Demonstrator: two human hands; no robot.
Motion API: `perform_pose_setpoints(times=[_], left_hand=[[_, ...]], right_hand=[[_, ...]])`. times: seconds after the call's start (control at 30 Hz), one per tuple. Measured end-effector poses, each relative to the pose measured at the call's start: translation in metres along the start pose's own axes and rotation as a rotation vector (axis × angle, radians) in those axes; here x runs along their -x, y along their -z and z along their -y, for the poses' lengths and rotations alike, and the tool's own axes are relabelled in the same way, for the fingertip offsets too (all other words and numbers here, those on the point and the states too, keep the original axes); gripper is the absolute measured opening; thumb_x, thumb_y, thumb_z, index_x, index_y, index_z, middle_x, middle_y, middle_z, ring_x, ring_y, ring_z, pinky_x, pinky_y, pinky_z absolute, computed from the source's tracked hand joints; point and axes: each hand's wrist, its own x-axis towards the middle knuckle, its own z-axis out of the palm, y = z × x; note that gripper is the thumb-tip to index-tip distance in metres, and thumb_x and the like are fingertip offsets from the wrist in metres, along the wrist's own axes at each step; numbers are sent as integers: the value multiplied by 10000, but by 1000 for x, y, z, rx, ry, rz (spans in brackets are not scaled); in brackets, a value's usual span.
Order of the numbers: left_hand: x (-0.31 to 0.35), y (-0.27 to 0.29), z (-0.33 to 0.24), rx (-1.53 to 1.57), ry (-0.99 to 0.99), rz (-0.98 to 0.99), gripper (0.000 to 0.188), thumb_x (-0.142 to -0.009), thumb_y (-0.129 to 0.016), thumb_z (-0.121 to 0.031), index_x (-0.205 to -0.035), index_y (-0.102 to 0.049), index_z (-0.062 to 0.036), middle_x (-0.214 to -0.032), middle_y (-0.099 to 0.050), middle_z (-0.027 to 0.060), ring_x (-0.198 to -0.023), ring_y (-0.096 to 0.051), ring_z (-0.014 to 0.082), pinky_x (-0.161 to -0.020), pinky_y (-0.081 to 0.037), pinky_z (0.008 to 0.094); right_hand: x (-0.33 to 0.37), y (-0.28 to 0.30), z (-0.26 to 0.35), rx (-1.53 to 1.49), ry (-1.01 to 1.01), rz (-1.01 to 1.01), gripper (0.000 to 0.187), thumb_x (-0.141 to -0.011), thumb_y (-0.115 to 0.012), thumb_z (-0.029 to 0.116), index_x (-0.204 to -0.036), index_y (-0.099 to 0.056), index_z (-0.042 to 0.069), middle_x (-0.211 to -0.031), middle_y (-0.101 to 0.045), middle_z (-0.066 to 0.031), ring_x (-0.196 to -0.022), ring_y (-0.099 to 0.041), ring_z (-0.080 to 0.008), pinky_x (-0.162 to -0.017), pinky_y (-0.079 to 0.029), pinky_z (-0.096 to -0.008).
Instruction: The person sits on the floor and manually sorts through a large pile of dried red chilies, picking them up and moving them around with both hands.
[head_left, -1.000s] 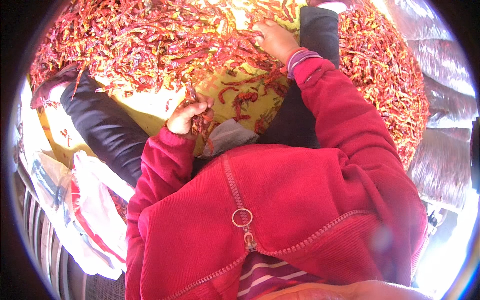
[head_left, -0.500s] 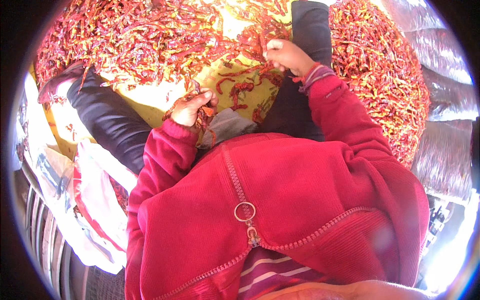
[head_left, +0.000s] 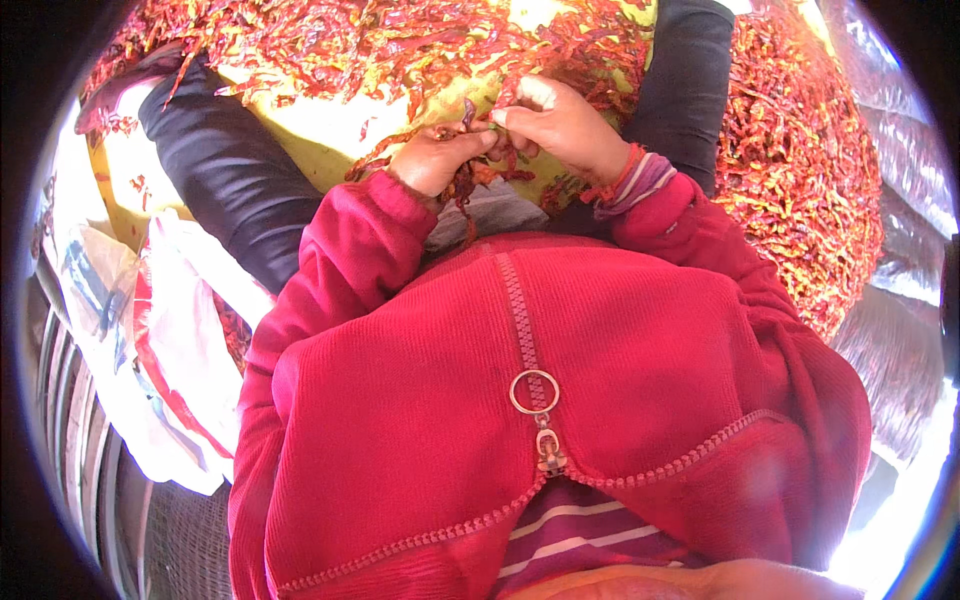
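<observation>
Between my legs, my left hand point(head_left: 436, 160) is closed around a bunch of dried red chillies point(head_left: 467, 186), with several hanging out below the fingers. Close against it on the right, my right hand point(head_left: 560, 125) pinches a dried chilli with thumb and fingers. The two hands meet at the thumbs, and the fingertips partly hide what lies between them. Ahead of both hands, a wide heap of dried red chillies point(head_left: 330, 50) spreads over a yellow sheet point(head_left: 340, 165). A grey cloth point(head_left: 490, 210) lies in my lap just under the hands.
More chillies are piled in a large heap point(head_left: 800, 200) right of my dark-trousered right leg point(head_left: 685, 90). My left leg point(head_left: 215, 165) stretches toward the far left. A white and red plastic sack point(head_left: 180, 340) stands beside it. Shiny silvery sheeting point(head_left: 905, 140) edges the right side.
My right hand has come back from the heap, down and left, to meet my left hand. The left hand has moved slightly up and right, still holding the chillies.
</observation>
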Motion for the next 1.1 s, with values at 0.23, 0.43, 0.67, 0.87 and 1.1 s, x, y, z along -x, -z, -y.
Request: perform_pose_setpoints(times=[0.23,0.43,0.67,0.87,1.1], left_hand=[[9,-8,-8,27,95,-113,154,-759,-488,-44,-906,-518,-5,-828,-557,59,-700,-535,129,-600,-445,234],[20,-17,-10,-103,55,-105,139,-754,-517,-82,-862,-523,5,-792,-556,49,-617,-533,121,-554,-466,242],[20,-25,-15,-255,82,-127,88,-777,-487,-107,-805,-534,-38,-615,-510,-3,-518,-495,94,-483,-416,201],[4,-8,4,57,97,-199,89,-758,-488,-94,-784,-550,-35,-608,-535,26,-482,-490,92,-434,-381,208],[9,14,1,320,147,-102,135,-782,-445,-170,-733,-514,-65,-600,-512,35,-444,-455,110,-381,-356,209]], right_hand=[[11,-5,9,9,71,30,154,-782,-477,183,-748,-460,34,-585,-457,-11,-514,-434,-77,-470,-363,-219],[14,-4,6,288,188,48,130,-786,-463,161,-764,-446,35,-584,-434,-16,-524,-403,-68,-480,-345,-217],[18,-14,3,375,308,-130,162,-737,-493,145,-702,-422,3,-622,-405,-67,-560,-393,-119,-511,-353,-272],[13,-23,7,637,539,-247,136,-712,-462,133,-708,-471,-2,-690,-511,-188,-644,-522,-320,-561,-411,-402],[7,-23,27,496,718,-116,107,-714,-504,124,-759,-454,41,-682,-489,-105,-660,-505,-274,-588,-413,-318]])
